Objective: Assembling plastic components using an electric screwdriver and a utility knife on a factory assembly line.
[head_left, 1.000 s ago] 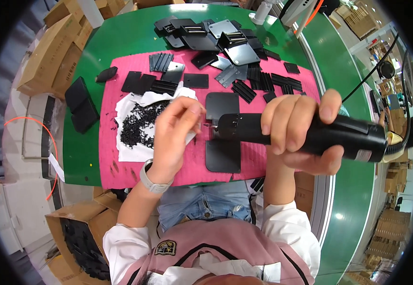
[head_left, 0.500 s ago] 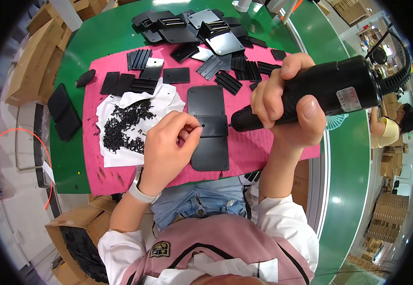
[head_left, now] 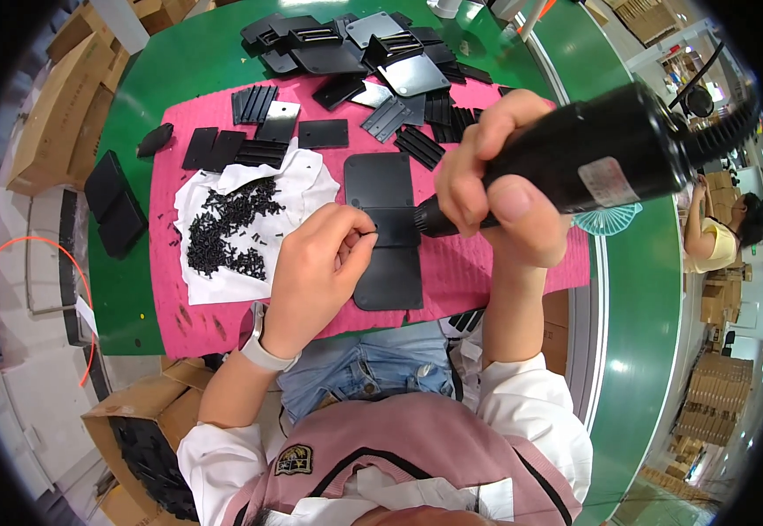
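A flat black plastic plate with rounded corners (head_left: 388, 282) lies on the pink mat before me, a smaller black panel (head_left: 395, 230) across its middle. My left hand (head_left: 322, 261) rests at the panel's left side, thumb and forefinger pinched by its edge; whatever they hold is too small or hidden to name. In my right hand (head_left: 506, 188) is a black corded electric screwdriver (head_left: 596, 145), held sideways with its nose at the panel's right edge. Its bit is out of sight. To the left, a heap of small black screws (head_left: 224, 219) lies on a white cloth (head_left: 304, 182).
Loose black ribbed pieces and panels (head_left: 323, 133) lie along the far side of the pink mat (head_left: 478, 280). Behind them is a pile of black plates (head_left: 329, 60) on the green table (head_left: 188, 53). An open carton (head_left: 127, 408) stands at lower left; the screwdriver's cable (head_left: 723, 131) runs off right.
The screwdriver in my right hand has moved left, its nose now against the panel's right edge. My left hand keeps its pinch in nearly the same place.
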Motion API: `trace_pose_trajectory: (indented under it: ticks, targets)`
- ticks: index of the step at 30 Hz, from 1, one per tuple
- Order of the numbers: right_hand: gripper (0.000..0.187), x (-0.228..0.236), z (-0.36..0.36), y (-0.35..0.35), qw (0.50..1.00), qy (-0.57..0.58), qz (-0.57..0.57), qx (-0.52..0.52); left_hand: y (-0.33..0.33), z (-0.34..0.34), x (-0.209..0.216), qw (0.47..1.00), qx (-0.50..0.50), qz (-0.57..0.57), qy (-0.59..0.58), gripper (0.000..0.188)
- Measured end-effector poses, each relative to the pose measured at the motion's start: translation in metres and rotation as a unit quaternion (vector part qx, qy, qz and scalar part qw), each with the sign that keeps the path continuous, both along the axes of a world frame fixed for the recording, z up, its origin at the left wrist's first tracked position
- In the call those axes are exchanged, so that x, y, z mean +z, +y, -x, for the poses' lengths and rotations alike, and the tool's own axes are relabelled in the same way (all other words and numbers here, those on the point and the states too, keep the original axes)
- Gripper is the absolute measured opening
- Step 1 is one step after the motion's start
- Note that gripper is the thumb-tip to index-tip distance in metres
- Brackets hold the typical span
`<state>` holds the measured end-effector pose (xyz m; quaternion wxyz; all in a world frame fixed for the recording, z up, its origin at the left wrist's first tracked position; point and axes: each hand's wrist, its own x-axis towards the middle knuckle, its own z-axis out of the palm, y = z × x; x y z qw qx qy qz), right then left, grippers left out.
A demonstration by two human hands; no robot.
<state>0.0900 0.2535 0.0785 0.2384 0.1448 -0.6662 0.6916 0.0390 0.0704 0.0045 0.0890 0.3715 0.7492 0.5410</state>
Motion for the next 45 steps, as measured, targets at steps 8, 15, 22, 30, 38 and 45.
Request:
trace_pose_trajectory:
  ticks: [8, 15, 22, 30, 38, 45]
  targets:
    - [0.035, -0.001, 0.005, -0.002, 0.998, -0.020, 0.054, 0.032, 0.002, 0.000, -0.001, 1.000, -0.004, -0.007, 0.030, 0.010]
    - [0.035, -0.009, 0.004, -0.007, 1.000, 0.006, 0.028, 0.011, 0.003, -0.001, -0.006, 0.998, 0.014, -0.007, 0.067, 0.010]
    - [0.041, 0.007, -0.006, -0.008, 0.995, 0.020, 0.089, 0.040, 0.003, -0.005, -0.008, 0.981, 0.065, 0.035, 0.178, 0.006]
    - [0.044, 0.010, -0.003, 0.003, 0.966, 0.153, 0.168, 0.128, -0.007, 0.004, 0.001, 0.994, 0.061, -0.075, 0.055, 0.009]
    - [0.044, 0.007, -0.004, -0.005, 0.960, 0.203, 0.174, 0.079, -0.010, 0.006, -0.001, 0.950, 0.013, -0.206, -0.235, 0.012]
    - [0.048, -0.005, 0.000, -0.006, 0.949, 0.186, 0.228, 0.112, -0.018, 0.010, -0.002, 0.903, -0.067, -0.207, -0.369, 0.016]
